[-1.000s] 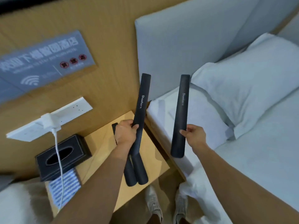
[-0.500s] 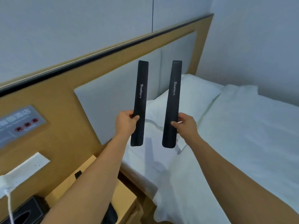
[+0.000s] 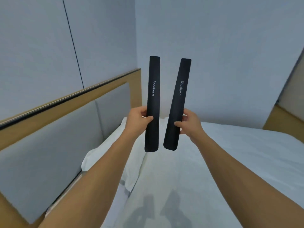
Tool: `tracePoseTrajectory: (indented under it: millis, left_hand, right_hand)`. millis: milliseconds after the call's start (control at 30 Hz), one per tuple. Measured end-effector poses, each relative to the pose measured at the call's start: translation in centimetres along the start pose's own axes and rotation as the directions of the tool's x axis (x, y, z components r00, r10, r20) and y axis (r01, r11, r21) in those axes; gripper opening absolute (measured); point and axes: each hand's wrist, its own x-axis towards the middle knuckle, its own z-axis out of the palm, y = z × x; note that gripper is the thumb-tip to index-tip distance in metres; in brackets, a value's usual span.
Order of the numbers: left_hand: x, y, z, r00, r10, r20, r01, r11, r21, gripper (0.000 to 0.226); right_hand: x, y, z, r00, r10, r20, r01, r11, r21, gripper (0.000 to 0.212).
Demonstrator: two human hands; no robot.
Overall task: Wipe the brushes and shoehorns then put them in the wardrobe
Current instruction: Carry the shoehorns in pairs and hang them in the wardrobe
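Two long black shoehorns with white "Shoehorn" lettering stand upright in front of me, side by side above the bed. My left hand (image 3: 137, 120) grips the left shoehorn (image 3: 153, 89) around its lower half. My right hand (image 3: 189, 123) pinches the right shoehorn (image 3: 181, 96), which leans slightly to the right at its top. Their lower ends nearly touch. No brush, cloth or wardrobe is in view.
A bed with white sheets (image 3: 213, 162) fills the lower right. A white pillow (image 3: 131, 162) lies against the grey padded headboard (image 3: 57, 145) with wooden trim on the left. Pale walls meet in a corner behind. A wooden panel (image 3: 286, 120) stands at the right edge.
Both hands have lifted the shoehorns from over the bedside table and carried them right over the bed. My view swung up and right; the table, tissue box and remaining shoehorns left the frame.
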Motion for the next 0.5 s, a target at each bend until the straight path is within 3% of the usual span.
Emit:
tracePoseTrajectory:
  millis: [300, 500]
  left_hand:
    - [3.0, 11.9, 15.6, 0.947, 0.247, 0.207, -0.216, 0.963, -0.160, 0.018]
    - [2.8, 17.4, 26.6, 0.849, 0.390, 0.358, -0.292, 0.909, -0.297, 0.023]
  right_hand:
    - [-1.9, -0.5, -18.9, 0.942, -0.037, -0.332, 0.005, 0.995, -0.098, 0.050]
    - [-4.8, 1.2, -29.4, 0.847, -0.002, -0.532, -0.080, 0.988, -0.132, 0.040]
